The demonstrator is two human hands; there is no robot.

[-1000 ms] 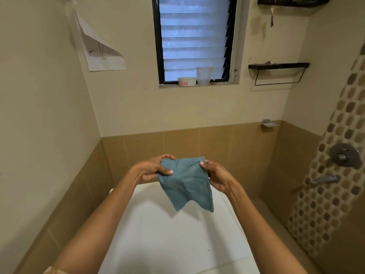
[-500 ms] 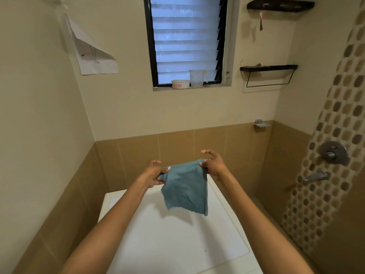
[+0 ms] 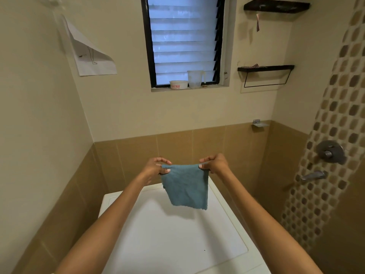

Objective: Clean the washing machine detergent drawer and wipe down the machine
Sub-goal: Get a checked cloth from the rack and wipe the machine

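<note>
Above the washing machine [image 3: 167,234], left hand [image 3: 155,169] and right hand [image 3: 215,165] pinch the cloth's [image 3: 186,186] top corners.

The washing machine [image 3: 158,244] runs off the bottom edge, so only its white top shows and its front cannot be seen. The cloth [image 3: 185,186] covers part of the machine's rear edge and hides the fingers of the left hand [image 3: 156,168] and right hand [image 3: 216,165] that lie behind its upper corners. The drawing on the sheet of paper [image 3: 92,58] is too small to make out. The red lettering on the bowl [image 3: 178,85] is only partly legible. The upper shelf [image 3: 276,5] is too dark to tell what lies on it.
</note>
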